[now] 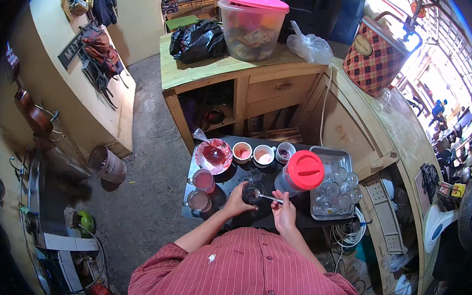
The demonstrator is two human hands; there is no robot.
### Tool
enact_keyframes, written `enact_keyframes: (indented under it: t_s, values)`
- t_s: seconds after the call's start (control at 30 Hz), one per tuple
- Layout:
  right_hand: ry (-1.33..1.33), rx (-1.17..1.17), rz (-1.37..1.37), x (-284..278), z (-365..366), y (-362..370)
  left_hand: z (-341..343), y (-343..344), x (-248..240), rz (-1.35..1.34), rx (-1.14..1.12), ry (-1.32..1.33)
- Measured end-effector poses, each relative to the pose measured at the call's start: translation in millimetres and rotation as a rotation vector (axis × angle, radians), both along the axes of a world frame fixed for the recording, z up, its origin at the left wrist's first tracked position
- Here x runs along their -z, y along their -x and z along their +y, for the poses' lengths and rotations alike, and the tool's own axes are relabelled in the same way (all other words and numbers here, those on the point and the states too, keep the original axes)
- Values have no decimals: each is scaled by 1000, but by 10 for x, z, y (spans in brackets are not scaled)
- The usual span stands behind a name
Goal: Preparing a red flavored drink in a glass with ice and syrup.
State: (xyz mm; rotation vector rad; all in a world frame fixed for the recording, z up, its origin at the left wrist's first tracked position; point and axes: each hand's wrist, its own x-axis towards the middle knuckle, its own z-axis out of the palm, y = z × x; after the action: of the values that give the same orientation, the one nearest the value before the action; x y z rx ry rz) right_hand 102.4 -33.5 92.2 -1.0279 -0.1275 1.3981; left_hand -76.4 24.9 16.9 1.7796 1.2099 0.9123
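A clear glass [253, 193] with dark contents stood near the front of a low black table [229, 182], gripped around its side by the person's left hand [238, 200], fingers curled closed about it. The right hand [284, 209], pinched shut on the handle of a metal spoon [269, 198], held the spoon's bowl at the rim of the glass.

Just left of the glass stood two glass mugs of pinkish drink [204, 180] [197, 200], one behind the other. Behind them lay a round bowl [213, 155] smeared with red, and beside it a row of three small cups [242, 152] [264, 155] [285, 152] along the table's back edge. A clear jug with a red lid [303, 171] stood just right of the glass, next to a metal tray [318, 205] packed with upturned empty glasses.

Behind the table, a wooden counter [197, 73] carried a black plastic bag [198, 40], a large clear tub with a pink lid [252, 25] and a clear plastic bag [308, 46]. A red plaid container [377, 59] sat on the adjoining counter to the right. The person wore a red striped shirt [250, 276].
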Motion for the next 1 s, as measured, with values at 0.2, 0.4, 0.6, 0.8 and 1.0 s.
enact_keyframes:
  t_s: [0.2,0.4,0.6,0.8,1.0]
  values:
    - [-90,-29,-576,-77,1,-174,29,-62,-233,-117,56,24]
    - [-485,-111,-821,-907,-45,173,41,-217,-958,-180,61,-411]
    - [-557,-8,-589,-1546,-72,131,-2,-192,-1381,-274,-101,-540]
    - [-524,-4,-582,-1681,-67,214,-79,-132,-1753,-29,-210,-733]
    - [-560,-69,-561,-1689,-20,323,-62,-114,-1876,-101,-211,-693]
